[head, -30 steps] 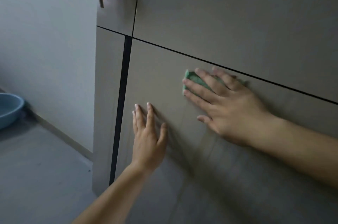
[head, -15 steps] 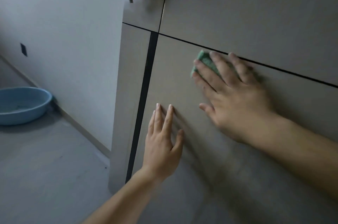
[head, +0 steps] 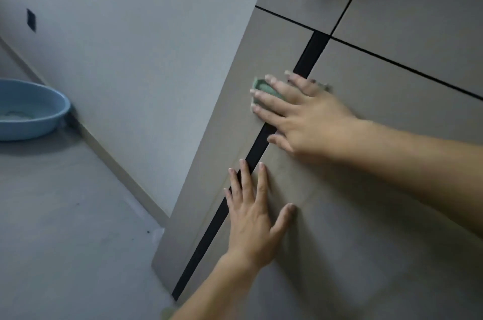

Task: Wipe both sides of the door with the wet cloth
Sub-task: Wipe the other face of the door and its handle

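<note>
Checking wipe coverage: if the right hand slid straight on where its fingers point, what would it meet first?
Probably the door's left edge: the right hand presses the cloth just past the black stripe, only bare panel between.

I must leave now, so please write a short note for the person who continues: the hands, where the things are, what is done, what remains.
Right hand: flat, pressing the green cloth on the door, at the black strip.
Left hand: flat on the door below, holding nothing.
Blue basin: on the floor by the left wall.
Done: this side is being wiped; how much, cannot tell.
Left: rest of this side, then the other side.
</note>
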Motion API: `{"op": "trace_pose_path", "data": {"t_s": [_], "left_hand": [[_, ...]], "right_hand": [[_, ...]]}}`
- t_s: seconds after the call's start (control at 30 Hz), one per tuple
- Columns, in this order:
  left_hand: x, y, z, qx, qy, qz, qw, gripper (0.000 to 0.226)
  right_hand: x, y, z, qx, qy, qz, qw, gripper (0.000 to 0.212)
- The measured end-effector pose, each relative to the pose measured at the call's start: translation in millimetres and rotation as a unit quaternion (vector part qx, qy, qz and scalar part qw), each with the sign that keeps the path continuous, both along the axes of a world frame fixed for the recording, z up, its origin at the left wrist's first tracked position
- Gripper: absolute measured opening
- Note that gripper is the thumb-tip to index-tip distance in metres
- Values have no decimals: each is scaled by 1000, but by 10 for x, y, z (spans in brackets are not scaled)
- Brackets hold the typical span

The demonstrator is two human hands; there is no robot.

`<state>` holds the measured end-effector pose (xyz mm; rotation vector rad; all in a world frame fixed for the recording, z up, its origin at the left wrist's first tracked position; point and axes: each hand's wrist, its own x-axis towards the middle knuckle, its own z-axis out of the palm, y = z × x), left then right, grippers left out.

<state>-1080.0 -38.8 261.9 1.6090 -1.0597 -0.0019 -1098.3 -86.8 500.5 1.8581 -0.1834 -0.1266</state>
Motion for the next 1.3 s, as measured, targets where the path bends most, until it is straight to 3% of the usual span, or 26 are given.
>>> {"op": "trace_pose_path", "data": {"t_s": [0.13,0.33,0.57,0.67,0.83,1.0,1.17,1.3], "left_hand": [[7,-9,-8,-9,2,-1,1000,84],[45,-15,-94,-34,-11,-9,999,80],[262,81,-175,-74,-54,9,996,72],[312,121,-69,-130,-56,25,990,70],[164,97,191,-187,-129,-70,971,69],[22,14,314,-144,-171,44,974,65],[-128,-240,802,-188,-123,11,974,64],[153,-412,901,-176,-33,61,982,70]], "right_hand": [[580,19,-18,2,14,-45,999,70],[-732,-103,-330,49,82,68,993,69],[-58,-150,-368,50,23,50,997,78],[-362,-175,-374,80,28,94,992,75],[-815,-133,-239,95,23,124,987,66],[-1232,-57,-62,86,5,125,988,62],[-1597,-51,-74,88,-40,109,989,62],[-1660,-47,-218,110,-54,110,986,58]]}}
